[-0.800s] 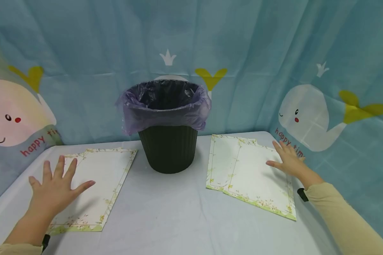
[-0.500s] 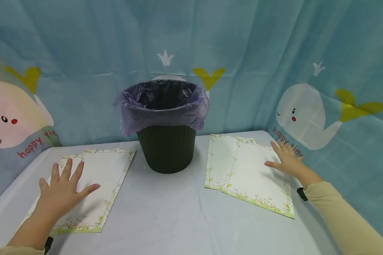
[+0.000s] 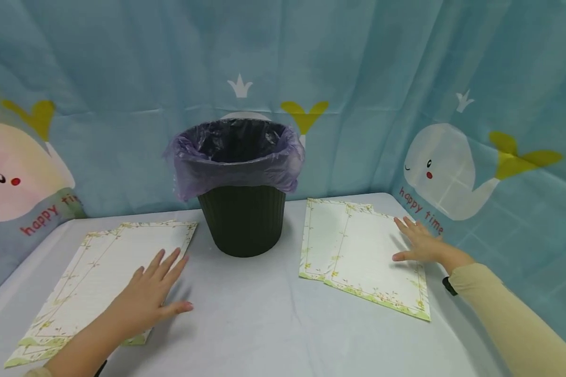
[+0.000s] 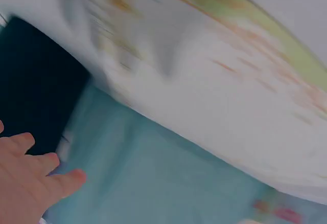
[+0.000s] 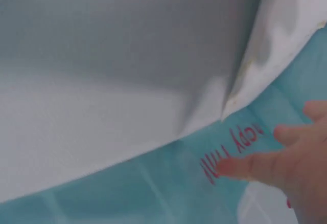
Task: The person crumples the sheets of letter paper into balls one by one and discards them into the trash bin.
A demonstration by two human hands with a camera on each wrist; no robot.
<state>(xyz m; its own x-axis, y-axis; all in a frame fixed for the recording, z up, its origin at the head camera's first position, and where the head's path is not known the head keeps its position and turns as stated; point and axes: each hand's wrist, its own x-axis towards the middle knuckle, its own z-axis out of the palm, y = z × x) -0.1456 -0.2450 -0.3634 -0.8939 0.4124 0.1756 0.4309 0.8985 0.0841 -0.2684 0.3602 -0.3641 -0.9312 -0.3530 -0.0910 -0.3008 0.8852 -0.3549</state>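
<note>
On the left lies a set of overlapping white sheets of paper (image 3: 108, 267) with a leafy printed border. My left hand (image 3: 146, 298) hovers over their right edge, fingers spread and holding nothing. A second overlapping pair of bordered sheets (image 3: 368, 256) lies on the right. Above the right edge of that pair is my right hand (image 3: 420, 243), its fingers extended and nothing in them. In the left wrist view the sheets (image 4: 204, 91) look blurred below the left hand (image 4: 30, 183). The right wrist view shows the right hand (image 5: 286, 168) near a sheet's edge (image 5: 265, 55).
A dark ribbed bin (image 3: 245, 225) with a purple plastic bag liner (image 3: 236, 173) over its rim stands at the back centre of the white-covered table (image 3: 250, 319). Blue curtains (image 3: 137, 63) printed with whales enclose the back and sides.
My left hand has moved right across the left sheets, to their right edge. The right hand has shifted only slightly. The whole head view has drifted a little.
</note>
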